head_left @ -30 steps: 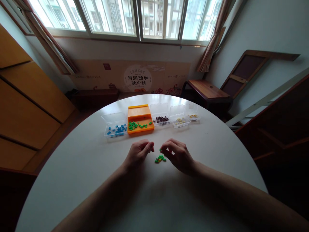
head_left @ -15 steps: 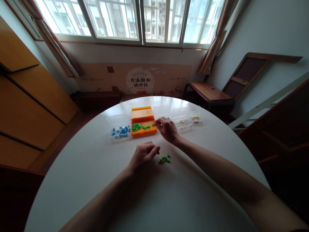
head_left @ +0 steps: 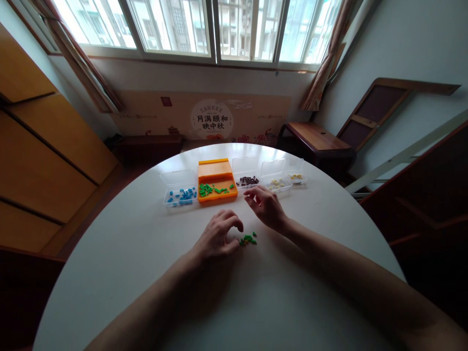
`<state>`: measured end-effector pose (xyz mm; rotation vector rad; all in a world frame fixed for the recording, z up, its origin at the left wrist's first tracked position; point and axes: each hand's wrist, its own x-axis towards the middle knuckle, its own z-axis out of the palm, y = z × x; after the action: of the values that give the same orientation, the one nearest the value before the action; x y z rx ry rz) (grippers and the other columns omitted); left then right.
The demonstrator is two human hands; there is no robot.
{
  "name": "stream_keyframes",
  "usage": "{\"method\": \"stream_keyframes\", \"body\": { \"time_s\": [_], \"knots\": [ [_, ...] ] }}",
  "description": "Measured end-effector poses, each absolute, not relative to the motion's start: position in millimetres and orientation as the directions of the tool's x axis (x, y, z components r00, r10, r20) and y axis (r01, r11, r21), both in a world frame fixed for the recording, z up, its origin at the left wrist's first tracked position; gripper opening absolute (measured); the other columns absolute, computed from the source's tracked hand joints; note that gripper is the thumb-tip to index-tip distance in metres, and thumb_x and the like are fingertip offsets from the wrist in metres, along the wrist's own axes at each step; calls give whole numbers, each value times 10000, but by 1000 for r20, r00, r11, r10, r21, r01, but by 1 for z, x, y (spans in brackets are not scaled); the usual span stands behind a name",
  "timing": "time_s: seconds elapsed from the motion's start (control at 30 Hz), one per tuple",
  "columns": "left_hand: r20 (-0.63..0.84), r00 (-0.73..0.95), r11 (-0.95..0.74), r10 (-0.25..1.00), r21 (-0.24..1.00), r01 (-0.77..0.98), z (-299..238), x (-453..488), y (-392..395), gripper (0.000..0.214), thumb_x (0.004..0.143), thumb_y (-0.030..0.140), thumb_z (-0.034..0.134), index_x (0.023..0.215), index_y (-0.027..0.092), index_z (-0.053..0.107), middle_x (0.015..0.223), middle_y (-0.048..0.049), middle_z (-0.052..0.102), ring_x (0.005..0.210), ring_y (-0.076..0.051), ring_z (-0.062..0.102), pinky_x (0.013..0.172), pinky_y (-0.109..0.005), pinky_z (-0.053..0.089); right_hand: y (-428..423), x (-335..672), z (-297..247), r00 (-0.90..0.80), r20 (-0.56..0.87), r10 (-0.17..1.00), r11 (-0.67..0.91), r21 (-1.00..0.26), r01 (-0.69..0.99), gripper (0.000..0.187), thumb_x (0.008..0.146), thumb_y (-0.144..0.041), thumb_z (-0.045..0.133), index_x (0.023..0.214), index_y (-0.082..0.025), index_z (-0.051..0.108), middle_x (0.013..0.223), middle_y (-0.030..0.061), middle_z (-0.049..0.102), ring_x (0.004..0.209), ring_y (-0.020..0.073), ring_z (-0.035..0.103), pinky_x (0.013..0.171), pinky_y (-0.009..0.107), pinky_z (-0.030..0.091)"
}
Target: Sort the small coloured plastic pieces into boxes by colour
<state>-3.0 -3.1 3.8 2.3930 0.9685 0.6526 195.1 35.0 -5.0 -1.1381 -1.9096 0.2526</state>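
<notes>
One green pile sits near, likely for reach; left hand gapes, we cannot tell whether right hand grips.

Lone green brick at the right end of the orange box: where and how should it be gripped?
Probably from above with the right hand, the nearer one: pinch the brick by its long sides. It looks elongated and lies slantwise, apart from the other green bricks, and the right wall of the orange box stands close, hampering a sideways approach.
</notes>
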Motion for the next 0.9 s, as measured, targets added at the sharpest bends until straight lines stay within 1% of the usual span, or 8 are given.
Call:
{"method": "stream_keyframes", "body": {
  "time_s": [0.1,0.17,0.4,0.53,0.6,0.7,0.8,0.9],
  "knots": [
    [204,726,-720,657,456,523,6,-7,-3,231,622,150,590,849,196,589,972,-46,560,948,-228,479,886,-373,380,23,202,-7,-222,574,788,573,-552,606,112,872,-190,549,914,-185,653,816,22,622,640,119,534,633,240,430],
    [179,742,-732,646,419,537,8,-8,-3,199,662,156,594,856,201,596,971,-44,560,938,-221,474,879,-371,364,18,205,-8,-220,567,794,568,-564,599,113,869,-185,551,918,-182,654,809,20,620,619,112,524,627,237,432],
    [194,765,-757,614,418,502,14,-6,-8,98,787,153,584,823,222,643,956,-27,595,905,-189,489,865,-344,357,12,206,-12,-224,572,789,577,-566,589,104,864,-172,561,913,-188,652,780,9,618,597,101,512,617,225,431],
    [225,758,-753,612,457,473,10,-6,-4,100,835,163,567,805,210,649,925,-34,609,884,-179,510,866,-337,375,7,206,-13,-265,593,761,625,-556,548,115,880,-159,534,906,-194,641,799,16,621,617,102,530,610,216,434],
    [288,710,-730,643,509,456,6,-6,0,107,857,207,569,784,195,646,889,-42,610,872,-180,522,860,-333,395,3,206,-11,-299,616,729,669,-545,506,121,891,-159,516,907,-194,631,806,21,621,623,102,537,608,214,439],
    [367,609,-675,703,613,410,1,-6,7,136,870,271,576,792,180,641,861,-47,605,840,-172,546,815,-312,432,-3,203,-8,-398,651,646,758,-484,438,107,881,-155,522,916,-192,616,816,31,626,647,108,550,621,221,448],
    [376,551,-625,745,681,381,0,-5,10,156,878,295,559,807,175,628,840,-44,601,817,-168,559,772,-297,449,-6,200,-7,-476,671,568,820,-413,396,99,856,-153,549,926,-195,606,826,36,635,663,116,556,622,226,449],
    [360,537,-604,763,692,395,1,-4,9,180,891,300,526,797,172,611,824,-45,597,817,-170,559,779,-301,452,-6,199,-8,-478,687,547,832,-382,403,90,869,-147,544,907,-197,608,816,35,641,670,115,564,627,225,448]
  ]
}}
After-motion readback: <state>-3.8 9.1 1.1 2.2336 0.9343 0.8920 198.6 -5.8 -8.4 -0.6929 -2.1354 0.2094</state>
